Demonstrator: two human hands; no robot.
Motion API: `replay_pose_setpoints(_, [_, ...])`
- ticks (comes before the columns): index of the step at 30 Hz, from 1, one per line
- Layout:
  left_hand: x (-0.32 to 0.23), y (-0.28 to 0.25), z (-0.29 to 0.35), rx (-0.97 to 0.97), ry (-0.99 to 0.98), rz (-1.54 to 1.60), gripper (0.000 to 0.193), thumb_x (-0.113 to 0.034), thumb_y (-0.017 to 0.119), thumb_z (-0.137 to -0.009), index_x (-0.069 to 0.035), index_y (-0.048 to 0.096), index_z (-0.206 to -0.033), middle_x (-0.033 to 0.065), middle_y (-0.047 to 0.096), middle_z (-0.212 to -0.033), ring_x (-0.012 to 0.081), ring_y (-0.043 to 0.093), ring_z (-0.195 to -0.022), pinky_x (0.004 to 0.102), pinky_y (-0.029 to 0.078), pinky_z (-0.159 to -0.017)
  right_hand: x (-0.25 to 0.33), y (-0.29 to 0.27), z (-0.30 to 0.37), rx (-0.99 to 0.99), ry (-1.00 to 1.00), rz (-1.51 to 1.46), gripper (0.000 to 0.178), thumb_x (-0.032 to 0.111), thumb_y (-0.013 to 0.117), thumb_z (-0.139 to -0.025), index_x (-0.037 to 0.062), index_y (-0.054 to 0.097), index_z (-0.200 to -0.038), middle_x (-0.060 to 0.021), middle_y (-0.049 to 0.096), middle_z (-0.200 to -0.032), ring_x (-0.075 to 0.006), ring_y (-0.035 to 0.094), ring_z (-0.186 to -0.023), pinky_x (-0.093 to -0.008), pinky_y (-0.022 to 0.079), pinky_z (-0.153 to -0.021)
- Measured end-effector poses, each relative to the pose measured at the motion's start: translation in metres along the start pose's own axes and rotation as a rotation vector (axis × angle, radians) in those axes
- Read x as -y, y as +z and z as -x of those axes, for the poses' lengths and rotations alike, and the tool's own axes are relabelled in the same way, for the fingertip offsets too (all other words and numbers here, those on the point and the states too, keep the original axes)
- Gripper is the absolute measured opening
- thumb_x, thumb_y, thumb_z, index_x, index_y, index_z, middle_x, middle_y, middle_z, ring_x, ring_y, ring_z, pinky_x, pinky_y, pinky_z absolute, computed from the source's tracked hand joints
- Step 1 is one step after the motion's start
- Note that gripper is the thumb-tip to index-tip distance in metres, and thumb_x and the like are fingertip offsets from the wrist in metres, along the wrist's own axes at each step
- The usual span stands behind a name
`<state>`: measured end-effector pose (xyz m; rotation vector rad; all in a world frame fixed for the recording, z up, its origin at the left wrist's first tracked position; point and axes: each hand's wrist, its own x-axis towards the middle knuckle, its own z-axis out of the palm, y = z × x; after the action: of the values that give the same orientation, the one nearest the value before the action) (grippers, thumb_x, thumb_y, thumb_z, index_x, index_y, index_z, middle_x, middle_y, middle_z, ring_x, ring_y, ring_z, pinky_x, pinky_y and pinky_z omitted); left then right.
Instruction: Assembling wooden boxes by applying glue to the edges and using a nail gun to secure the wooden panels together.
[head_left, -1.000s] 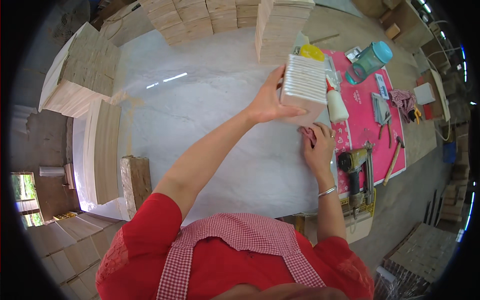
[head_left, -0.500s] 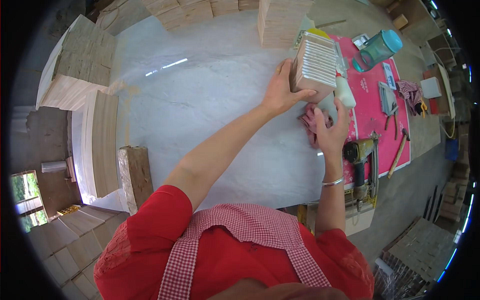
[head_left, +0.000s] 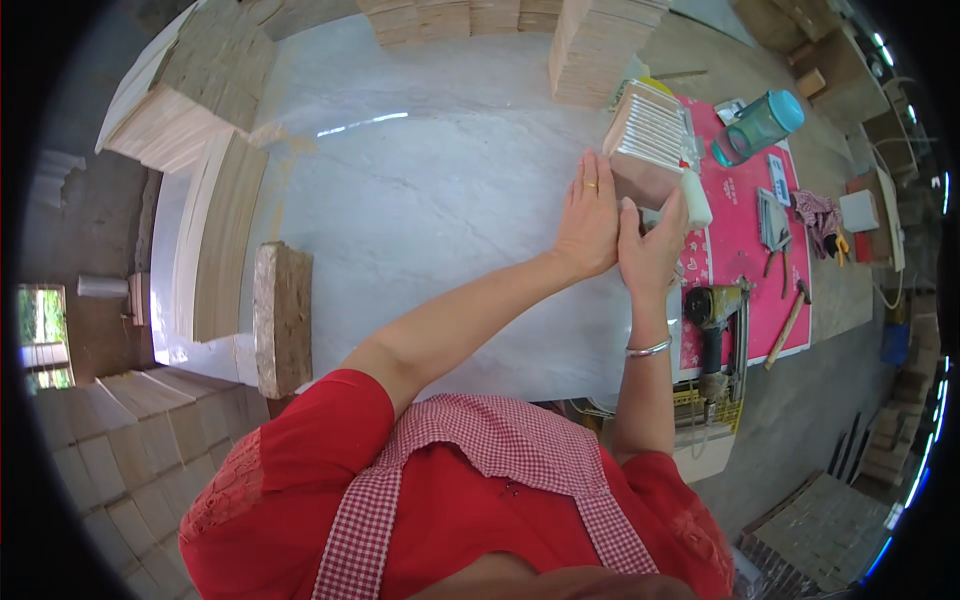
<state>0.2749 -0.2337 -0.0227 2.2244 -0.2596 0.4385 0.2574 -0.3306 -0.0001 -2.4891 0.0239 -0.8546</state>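
Note:
A block of thin wooden boards (head_left: 645, 178) stands on the right part of the pale marbled table (head_left: 440, 210), its top crossed by rows of white stripes. My left hand (head_left: 590, 215), with a ring on one finger, lies flat against the block's near left side, fingers stretched. By the near face is my right hand (head_left: 650, 245), thumb and fingers apart. Its fingertips reach a white bottle (head_left: 698, 203) beside the block; whether they touch it I cannot tell. A dark bit of something shows between thumb and fingers, too small to name.
Stacks of boards stand at the far edge (head_left: 600, 50) and left (head_left: 215, 240), near a worn wooden block (head_left: 282, 320). On a pink mat (head_left: 740, 210) lie a nail gun (head_left: 715, 320), a hammer (head_left: 790, 325), pliers (head_left: 778, 250) and a teal bottle (head_left: 760, 128).
My left hand has let go of the block's upper left side and flattened lower against it. My right hand has come in close beside it. The pink cloth is now hidden behind my hands.

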Motion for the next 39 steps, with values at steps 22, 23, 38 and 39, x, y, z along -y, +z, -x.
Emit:
replay_pose_setpoints(22, [0.182, -0.442, 0.057, -0.212, -0.623, -0.963, 0.085, -0.066, 0.074, -0.067, 0.000, 0.062, -0.120, 0.0173, 0.052, -0.136, 0.0332, 0.048, -0.126, 0.0476, 0.043, -0.100, 0.091, -0.031, 0.095, 0.625, 0.275, -0.890, 0.028, 0.021, 0.063, -0.096, -0.0059, 0.063, -0.105, -0.0057, 0.066, -0.088, -0.0073, 0.058, -0.068, -0.0224, 0.044, -0.051])
replay_pose_setpoints(23, [0.190, -0.464, 0.063, -0.113, -0.778, -0.977, 0.094, -0.071, 0.075, -0.062, 0.001, 0.061, -0.120, 0.0173, 0.051, -0.137, 0.0334, 0.046, -0.129, 0.0499, 0.042, -0.101, 0.087, -0.029, 0.098, 0.619, 0.268, -0.892, 0.028, 0.021, 0.063, -0.096, -0.0059, 0.063, -0.105, -0.0057, 0.066, -0.088, -0.0073, 0.058, -0.068, -0.0224, 0.044, -0.051])
replay_pose_setpoints(38, [0.178, -0.477, 0.092, -0.321, -0.415, -0.879, 0.078, -0.062, 0.078, -0.065, -0.006, 0.058, -0.116, 0.0147, 0.062, -0.114, 0.0318, 0.055, -0.114, 0.0460, 0.041, -0.095, 0.076, -0.030, 0.116, 0.613, 0.189, -0.750, 0.027, 0.019, 0.062, -0.096, -0.0076, 0.063, -0.104, -0.0057, 0.067, -0.086, -0.0087, 0.058, -0.070, -0.0242, 0.046, -0.055])
replay_pose_setpoints(39, [0.166, -0.472, 0.095, -0.303, -0.416, -0.876, 0.078, -0.062, 0.078, -0.065, -0.006, 0.058, -0.116, 0.0147, 0.062, -0.114, 0.0318, 0.055, -0.114, 0.0460, 0.041, -0.095, 0.076, -0.031, 0.118, 0.617, 0.206, -0.743, 0.027, 0.019, 0.062, -0.096, -0.0076, 0.063, -0.104, -0.0057, 0.067, -0.086, -0.0087, 0.058, -0.070, -0.0242, 0.046, -0.055])
